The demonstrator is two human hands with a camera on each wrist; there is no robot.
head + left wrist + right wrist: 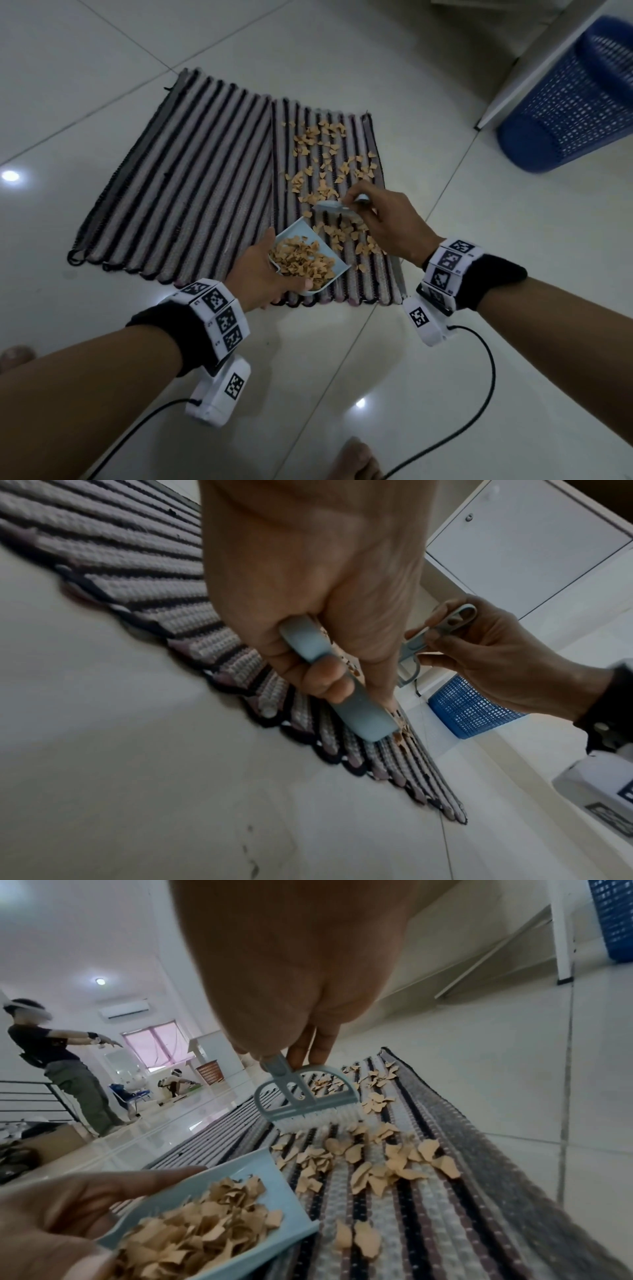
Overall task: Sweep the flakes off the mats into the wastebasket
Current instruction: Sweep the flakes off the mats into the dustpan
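Head view: two striped mats (191, 178) lie side by side on the tiled floor (445, 240). The left hand (263, 270) holds a pale blue dustpan (329, 263) at the near edge of the right mat (370, 291). Its fingers are curled round the handle, as the left wrist view shows, and the thumb lies along the pan's far wall. The pan holds a heap of tan flakes (301, 260).

The right hand (394, 222) is over the right mat, just beyond the pan. It pinches the thin handle of a small brush (337, 207) between the thumb and the bent fingers, so the grip is narrow. In the right wrist view the white bristles (318, 1119) touch the mat, with loose flakes just before and behind them. More flakes are spread over the far half of the right mat. On the left mat I see no flakes.

The blue wastebasket (575, 99) stands on the floor well apart from the mats, beyond the right mat's far right corner, beside a white furniture leg (534, 65).

In the right wrist view, other people (65, 1066) are far behind the mats.
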